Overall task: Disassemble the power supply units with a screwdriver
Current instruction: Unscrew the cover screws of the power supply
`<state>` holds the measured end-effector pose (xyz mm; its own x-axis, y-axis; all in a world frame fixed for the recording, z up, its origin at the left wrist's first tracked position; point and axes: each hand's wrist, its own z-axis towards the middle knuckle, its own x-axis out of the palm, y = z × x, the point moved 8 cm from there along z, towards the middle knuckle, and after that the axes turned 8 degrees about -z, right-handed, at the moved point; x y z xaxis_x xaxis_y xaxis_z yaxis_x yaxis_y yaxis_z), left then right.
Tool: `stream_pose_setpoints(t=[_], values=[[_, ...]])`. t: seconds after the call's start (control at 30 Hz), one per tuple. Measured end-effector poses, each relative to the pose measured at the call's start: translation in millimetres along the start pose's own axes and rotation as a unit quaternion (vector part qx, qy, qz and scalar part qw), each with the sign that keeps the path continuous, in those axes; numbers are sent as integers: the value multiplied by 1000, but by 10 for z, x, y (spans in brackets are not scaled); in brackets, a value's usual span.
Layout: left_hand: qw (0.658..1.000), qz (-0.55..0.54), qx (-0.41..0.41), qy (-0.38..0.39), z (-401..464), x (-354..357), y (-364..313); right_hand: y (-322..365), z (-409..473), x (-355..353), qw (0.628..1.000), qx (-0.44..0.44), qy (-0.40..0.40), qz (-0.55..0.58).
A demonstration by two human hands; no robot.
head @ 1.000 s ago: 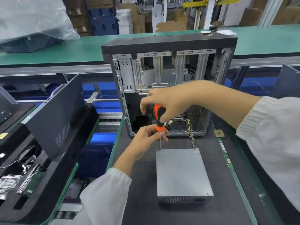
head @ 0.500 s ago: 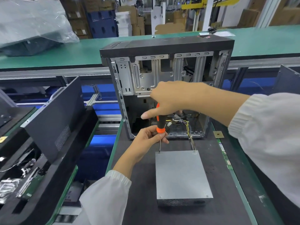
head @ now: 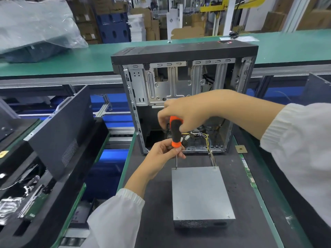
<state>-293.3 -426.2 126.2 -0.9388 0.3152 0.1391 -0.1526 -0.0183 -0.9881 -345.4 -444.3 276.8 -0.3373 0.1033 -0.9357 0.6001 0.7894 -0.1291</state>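
The power supply unit [head: 201,192], one grey metal box, lies flat on the dark mat of my table [head: 232,235], just in front of the one open computer case [head: 184,97] that stands upright behind it. A bundle of yellow and black wires [head: 208,145] runs from the unit's far right corner back into the case. I count three screws showing on the lid: one at the far right corner and two along the near edge; the far left corner is covered by the tool's tip.

I hold one screwdriver [head: 175,133], black-handled with orange ends, upright, its tip set on the far left corner of the lid. My right hand [head: 186,113] curls over the top of the handle, fingers wrapped round it. My left hand [head: 164,154] pinches the lower orange collar and the upper shaft between thumb and fingertips, steadying it.

To my left a dark side panel [head: 60,133] leans tilted in a black tray [head: 44,203] that also holds mixed parts I cannot make out. Beyond the case runs a green conveyor table [head: 100,56] with one clear plastic bag [head: 35,25] lying on it. A small square chip-like piece [head: 240,149] lies on the mat to the case's right.
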Motion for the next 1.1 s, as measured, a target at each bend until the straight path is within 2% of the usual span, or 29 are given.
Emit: stream_pose_setpoints(t=[0.03, 0.1, 0.2, 0.27, 0.37, 0.53, 0.6, 0.67, 0.73, 0.77, 0.87, 0.97, 1.03, 1.1], values=[[1000, -3, 0, -1, 1, 2, 2, 3, -20, 7, 999, -15, 26, 29], [1000, -5, -2, -2, 6, 2, 14, -37, -32, -32, 999, 19, -1, 49], [1000, -4, -2, 3, 7, 17, 19, -114, -20, -11, 994, 101, -37, -9], [1000, 1, 2, 10, 9, 25, 4, -69, 2, 7, 997, 65, -38, -30], [1000, 9, 3, 12, 11, 20, -12, -19, -52, 39, 999, -7, 18, 50], [1000, 25, 11, 14, 9, 40, -26, -77, -51, 154, 995, 78, -11, 68], [1000, 8, 22, 19, 23, 70, -65, -93, -37, 230, 990, 82, 4, 113], [999, -9, 33, 22, 45, 76, -95, -102, -30, 240, 992, 66, 6, 109], [999, 35, 26, 7, 66, 5, -47, -128, -38, 221, 995, 66, -17, 72], [995, 99, 18, -9, 65, -56, 13, -161, -50, 228, 995, 74, -30, 62], [950, 308, -22, -53, -9, -202, 284, -298, -123, 297, 991, 108, -54, 50], [910, 410, -47, -42, -72, -204, 453, -420, -198, 417, 988, 139, -53, 50], [858, 513, -23, 11, -51, -122, 448, -451, -235, 490, 986, 152, -45, 56], [782, 619, 8, 70, -12, 9, 429, -479, -276, 550, 984, 159, -41, 65]])
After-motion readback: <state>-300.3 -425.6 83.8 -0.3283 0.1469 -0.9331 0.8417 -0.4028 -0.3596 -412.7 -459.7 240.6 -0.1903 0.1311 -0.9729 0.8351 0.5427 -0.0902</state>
